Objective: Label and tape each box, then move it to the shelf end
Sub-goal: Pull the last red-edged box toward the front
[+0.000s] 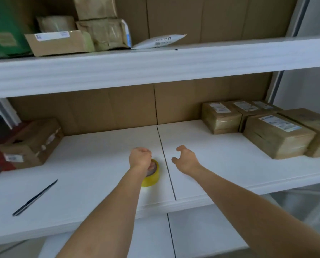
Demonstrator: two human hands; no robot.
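Your left hand (pixel 139 157) is down on the yellow tape roll (pixel 151 175), fingers curled into its core so you've got a grip on it. The roll sits on the middle shelf (pixel 99 164) near the front edge, just left of the seam (pixel 166 162) where the two shelf boards meet. Your right hand (pixel 185 160) hovers just right of that seam, fingers loosely curled and spread, holding nothing and not touching the tape.

The boxes: a cluster of taped, labelled boxes (pixel 274 135) is stacked at the right end of the shelf, back toward the cardboard wall. One more box (pixel 32 142) sits at the left end, lying tilted, with a small label on its front face; can't tell if it's sealed.

A dark pen or blade (pixel 35 198) (too blurry to say which) lies diagonally near the front left edge, well apart from both hands. The upper shelf (pixel 155 66) carries a green box (pixel 4 28), a few brown parcels (pixel 77 32) and a white mailer (pixel 161 41).
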